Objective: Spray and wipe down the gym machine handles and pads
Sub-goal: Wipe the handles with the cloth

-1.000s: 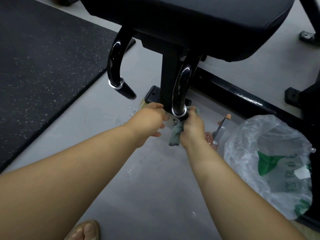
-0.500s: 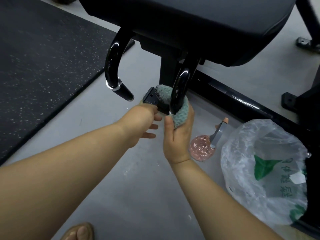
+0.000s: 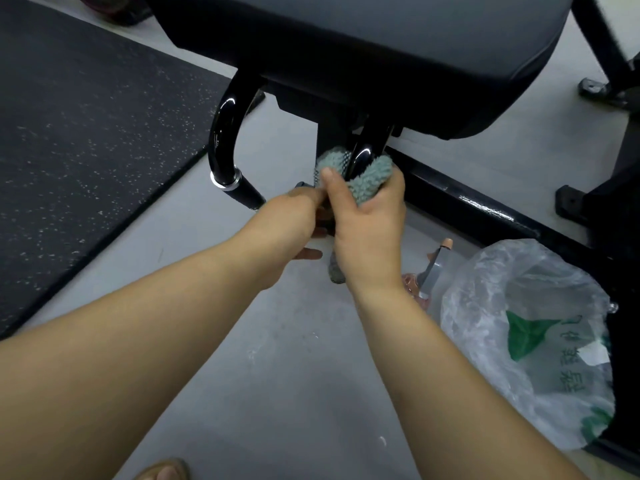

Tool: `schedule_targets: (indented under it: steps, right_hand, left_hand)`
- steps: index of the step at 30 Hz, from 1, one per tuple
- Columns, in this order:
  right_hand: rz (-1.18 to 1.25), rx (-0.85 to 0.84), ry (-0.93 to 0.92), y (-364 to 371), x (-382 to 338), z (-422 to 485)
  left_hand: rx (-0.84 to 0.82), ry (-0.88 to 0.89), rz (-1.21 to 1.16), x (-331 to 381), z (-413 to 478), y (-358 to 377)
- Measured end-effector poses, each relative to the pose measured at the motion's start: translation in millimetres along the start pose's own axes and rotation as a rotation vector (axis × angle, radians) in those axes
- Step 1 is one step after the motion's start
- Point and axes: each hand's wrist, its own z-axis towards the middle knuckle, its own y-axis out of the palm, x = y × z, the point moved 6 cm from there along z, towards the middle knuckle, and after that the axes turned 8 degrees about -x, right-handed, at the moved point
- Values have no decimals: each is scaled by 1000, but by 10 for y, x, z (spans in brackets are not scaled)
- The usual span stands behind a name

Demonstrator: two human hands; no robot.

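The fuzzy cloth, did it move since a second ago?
Yes. The right hand slid the cloth up the curved black handle, from its bottom end towards the seat pad. The left hand stayed low beside it; the plastic bag and spray bottle stayed put.

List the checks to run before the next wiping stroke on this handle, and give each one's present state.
1. Cloth wrapped round the handle: ok, it folds round both sides of the bar.
2. Right hand grips the cloth: ok.
3. Left hand steadies the handle's lower end: cannot tell, its fingertips are hidden behind the right hand.
4. Spray bottle close by: ok, it is on the floor beside the plastic bag.
5. Other handle wiped: cannot tell; no cloth is on it.
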Motion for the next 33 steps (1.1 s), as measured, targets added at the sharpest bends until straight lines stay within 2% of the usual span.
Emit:
schedule_targets:
  steps: [3, 6, 10, 13, 15, 18, 20, 24, 26, 29, 33]
  right_hand:
    - [120, 12, 28, -27, -21, 103]
    - [-3, 29, -23, -19, 112, 16]
    - [-165, 35, -120, 22, 239, -148]
    - [-118, 54, -33, 41, 111, -76]
    - [-87, 9, 73, 26, -45, 76]
    - [119, -75, 247, 5, -201, 314]
    - [137, -40, 267, -7, -199, 389]
    - [72, 105, 63, 12, -78, 212]
    - [-47, 139, -67, 2, 74, 0]
    - [-297, 77, -317, -14, 354, -206]
    - [-238, -72, -314, -147, 649, -197]
  left_hand:
    - [77, 91, 28, 178, 0, -83]
    - [90, 98, 30, 226, -3, -153]
    - [18, 71, 58, 150, -33, -109]
    - [17, 96, 17, 164, -49, -127]
    - [34, 114, -44, 227, -40, -152]
    - [88, 128, -137, 331, -18, -134]
    - [99, 126, -158, 384, -8, -98]
    - [111, 70, -144, 296, -10, -84]
    - [92, 64, -112, 198, -10, -39]
    - [47, -5, -99, 74, -6, 60]
    - [6, -84, -44, 66, 5, 114]
